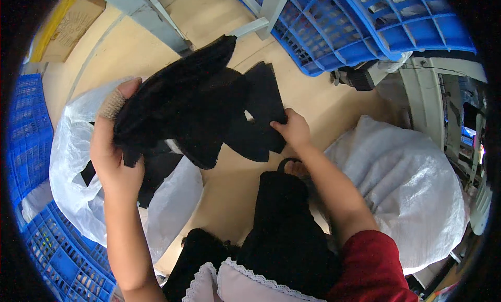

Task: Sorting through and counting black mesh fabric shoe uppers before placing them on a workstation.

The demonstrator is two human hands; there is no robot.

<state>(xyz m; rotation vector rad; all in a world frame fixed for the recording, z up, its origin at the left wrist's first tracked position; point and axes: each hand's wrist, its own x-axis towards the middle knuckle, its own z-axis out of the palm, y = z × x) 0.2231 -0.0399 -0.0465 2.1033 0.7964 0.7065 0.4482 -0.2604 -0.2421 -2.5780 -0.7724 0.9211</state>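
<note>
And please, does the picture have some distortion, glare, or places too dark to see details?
In the head view, the corners go black and the blue crates curve near the rim; in the same view, the black fabric pieces are too dark to read most folds, while the white sack at right shows soft highlights.

1. At my far upper left, I see a dark printed design [79, 23] on the brown cardboard box [67, 36]; it is too small for me to make out;
2. elsewhere I can read no lettering or numbers.
</note>
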